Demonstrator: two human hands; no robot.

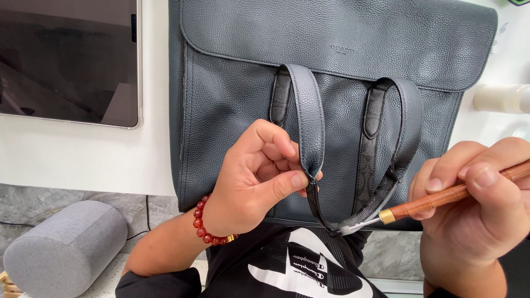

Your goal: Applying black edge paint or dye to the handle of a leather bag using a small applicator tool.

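My left hand [259, 176] pinches the near loop of the bag's handle strap [309, 118], thumb and fingers [292, 179] closed on its folded edge, holding it up off the dark grey leather bag [232, 99]. The bag lies flat on the white desk [83, 154], its flap toward the far side and its bottom edge hanging just over the near edge toward my chest. My right hand [475, 193] grips a wooden-handled tool [441, 196] like a pen, fingers closed round the shaft, its brass collar and fine tip touching the strap's lower edge near the bottom of the loop.

The strap seems soft and pliable; it bends readily where I pinch it, so I judge it needs holding taut near the working spot or it will flop away from the tip. The pebbled leather looks grippy, not slippery. The tool is likely light and stiff, best held close to the collar for control.

A tablet [69, 58] lies far left; a grey cylinder [63, 248] sits near left, below the desk.
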